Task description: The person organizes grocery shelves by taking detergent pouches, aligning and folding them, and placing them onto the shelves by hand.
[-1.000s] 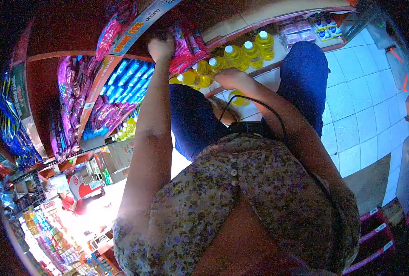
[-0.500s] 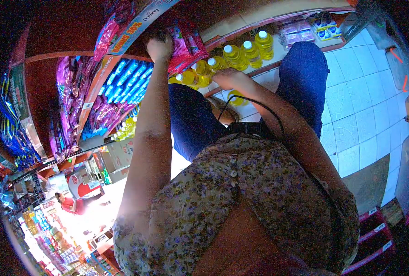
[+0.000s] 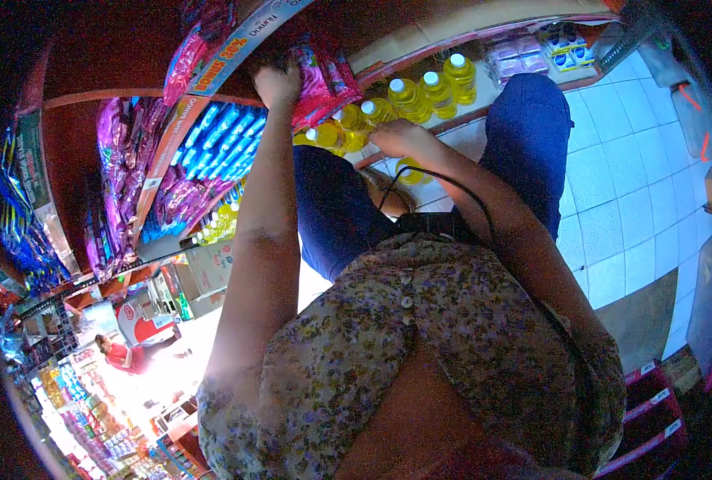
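Observation:
My left hand [image 3: 278, 85] reaches into the dark shelf at the top, beside glossy pink packets [image 3: 324, 78]. Its fingers are lost in the shadow, so their grip is not visible. Lower and to the right, my right hand [image 3: 402, 138] is closed with curled fingers, close to the row of yellow liquid bottles [image 3: 410, 99] with white caps. What it holds, if anything, is hidden. Another yellow bottle [image 3: 409, 170] shows beneath my right wrist, near a dark cable loop [image 3: 460, 181].
Blue packets [image 3: 222, 140] and purple packets [image 3: 120, 184] fill shelves on the left. White floor tiles [image 3: 620, 192] lie right of my bent knee [image 3: 528, 144]. Boxed packs [image 3: 566, 48] sit at the shelf's far end. A person in red [image 3: 124, 356] is in the distance.

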The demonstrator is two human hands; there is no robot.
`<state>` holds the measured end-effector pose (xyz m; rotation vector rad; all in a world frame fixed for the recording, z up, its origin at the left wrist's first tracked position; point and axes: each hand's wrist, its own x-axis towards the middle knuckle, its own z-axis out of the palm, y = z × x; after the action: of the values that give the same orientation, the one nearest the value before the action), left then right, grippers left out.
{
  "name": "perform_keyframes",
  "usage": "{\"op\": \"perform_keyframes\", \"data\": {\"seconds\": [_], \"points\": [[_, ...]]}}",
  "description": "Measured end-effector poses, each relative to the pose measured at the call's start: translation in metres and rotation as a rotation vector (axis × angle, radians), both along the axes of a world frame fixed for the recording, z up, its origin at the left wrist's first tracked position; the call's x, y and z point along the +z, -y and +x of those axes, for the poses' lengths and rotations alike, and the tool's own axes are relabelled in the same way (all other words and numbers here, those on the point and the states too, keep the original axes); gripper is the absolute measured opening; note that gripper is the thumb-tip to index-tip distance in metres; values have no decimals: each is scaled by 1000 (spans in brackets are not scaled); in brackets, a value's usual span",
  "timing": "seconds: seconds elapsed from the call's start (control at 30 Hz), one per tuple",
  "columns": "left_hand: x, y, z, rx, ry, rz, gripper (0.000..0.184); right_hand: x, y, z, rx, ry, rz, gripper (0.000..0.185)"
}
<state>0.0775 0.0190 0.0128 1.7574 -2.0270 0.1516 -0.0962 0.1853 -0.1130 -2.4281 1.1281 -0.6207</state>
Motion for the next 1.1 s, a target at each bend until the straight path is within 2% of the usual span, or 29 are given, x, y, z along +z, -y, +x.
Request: {"op": "perform_keyframes", "data": {"seconds": [0.17, 0.33, 0.53, 0.63, 0.87, 0.97, 1.1], "points": [[0, -1, -2, -1, -4, -42, 48, 11, 2, 5, -22, -145, 97, 15], [7, -7, -5, -14, -47, -4, 47, -13, 7, 9, -35, -66, 50, 16], [-5, 2, 1, -33, -54, -100, 47, 8, 1, 4, -9, -101, 63, 17], [1, -2, -1, -4, -28, -41, 47, 16, -1, 4, -19, -115, 61, 18], [1, -1, 1, -21, 16, -43, 46, 13, 1, 4, -8, -158, 76, 20], [4, -5, -3, -18, -53, -42, 45, 3, 6, 9, -6, -164, 89, 19], [3, 0, 1, -89, 45, -58, 47, -6, 10, 12, -29, -174, 105, 19]]}}
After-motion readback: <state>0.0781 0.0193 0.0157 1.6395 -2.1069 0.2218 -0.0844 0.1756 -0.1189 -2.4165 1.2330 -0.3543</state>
